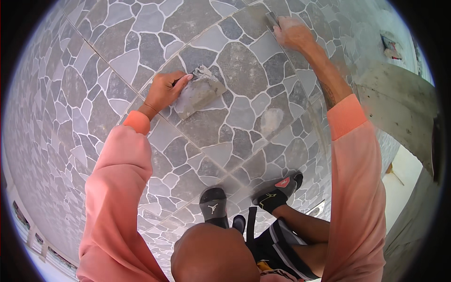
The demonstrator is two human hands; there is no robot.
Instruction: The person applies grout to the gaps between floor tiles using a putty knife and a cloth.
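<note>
My left hand (164,90) is closed round the handle of a wide flat trowel (203,97), left of centre. Grey paste (203,72) clings to the trowel's far edge, and its blade lies low over the stone-patterned floor tiles (242,68). Farther off to the right, my right hand (293,34) grips a narrow grey flat-bladed tool (272,20). That blade meets the floor beside a straight tile joint; its handle is mostly hidden in my fingers. A pale smear (271,120) marks the tile between my hands and feet.
My feet, in dark slides (213,207), rest on the tiles near the bottom. A curved, dusty pale panel (399,110) stands close to my right arm. A small colourful packet-like item (391,45) lies at the far right.
</note>
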